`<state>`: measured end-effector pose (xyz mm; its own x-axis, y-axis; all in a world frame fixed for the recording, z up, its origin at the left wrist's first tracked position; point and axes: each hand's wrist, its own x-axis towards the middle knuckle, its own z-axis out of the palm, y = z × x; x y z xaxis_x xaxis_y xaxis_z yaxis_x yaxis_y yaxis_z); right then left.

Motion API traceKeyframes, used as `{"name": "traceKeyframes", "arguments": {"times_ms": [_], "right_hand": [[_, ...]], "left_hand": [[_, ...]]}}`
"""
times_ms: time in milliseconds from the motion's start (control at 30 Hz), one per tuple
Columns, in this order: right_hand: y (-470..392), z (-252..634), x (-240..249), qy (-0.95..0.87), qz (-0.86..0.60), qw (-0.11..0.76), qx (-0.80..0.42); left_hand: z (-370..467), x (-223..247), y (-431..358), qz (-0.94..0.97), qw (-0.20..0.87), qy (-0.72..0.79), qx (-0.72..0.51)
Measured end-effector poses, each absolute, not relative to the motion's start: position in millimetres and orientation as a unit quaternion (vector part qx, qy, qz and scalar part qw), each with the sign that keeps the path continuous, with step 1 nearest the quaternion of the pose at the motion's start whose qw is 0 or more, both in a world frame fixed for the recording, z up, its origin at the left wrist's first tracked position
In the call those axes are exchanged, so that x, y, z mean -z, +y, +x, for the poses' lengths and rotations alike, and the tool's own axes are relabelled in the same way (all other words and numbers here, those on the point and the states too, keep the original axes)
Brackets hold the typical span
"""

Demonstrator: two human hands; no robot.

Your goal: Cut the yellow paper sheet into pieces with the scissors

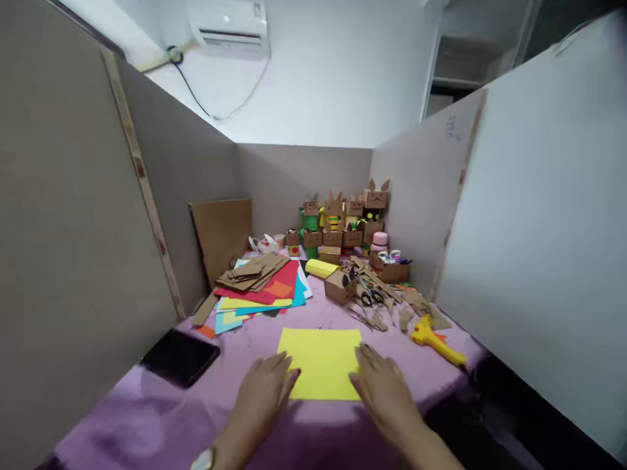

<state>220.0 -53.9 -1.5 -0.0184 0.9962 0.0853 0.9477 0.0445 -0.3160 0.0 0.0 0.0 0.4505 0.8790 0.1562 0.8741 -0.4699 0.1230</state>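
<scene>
A yellow sheet of paper (pixel 322 362) lies flat on the pink tablecloth (pixel 196 418) in front of me. My left hand (pixel 267 388) rests on its left edge, fingers stretched out and thumb on the sheet. Along the right edge lies my right hand (pixel 382 385), its fingers also extended, the thumb reaching onto the paper. Neither hand grips anything. Beyond the sheet stands a small cardboard box (pixel 337 287) with dark ear shapes, beside a roll of yellow paper (pixel 321 267).
A black tablet-like device (pixel 181 358) lies at left, near stacked coloured paper (pixel 281 290) topped by cardboard pieces (pixel 255 271). At right are scissors (pixel 371 297), cardboard scraps (pixel 377 281) and a yellow glue gun (pixel 435 341). Several cardboard animal figures (pixel 334 212) stand at the back, between grey partitions (pixel 298 173).
</scene>
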Motion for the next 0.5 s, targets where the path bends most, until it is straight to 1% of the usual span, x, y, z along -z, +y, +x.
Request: {"name": "traceKeyframes", "arguments": {"times_ms": [100, 200, 367, 500], "right_hand": [[-14, 184, 7, -0.738, -0.652, 0.153, -0.084], [7, 175, 19, -0.747, -0.641, 0.140, -0.106], [5, 204, 38, -0.716, -0.675, 0.133, -0.116], [-10, 221, 35, -0.690, -0.704, 0.130, -0.107]], "left_hand": [[32, 6, 25, 0.847, -0.003, 0.519, -0.113], [42, 16, 44, 0.840, 0.006, 0.532, -0.103], [18, 32, 56, 0.819, 0.032, 0.565, -0.092], [-3, 28, 47, 0.794, 0.046, 0.599, -0.097]]}}
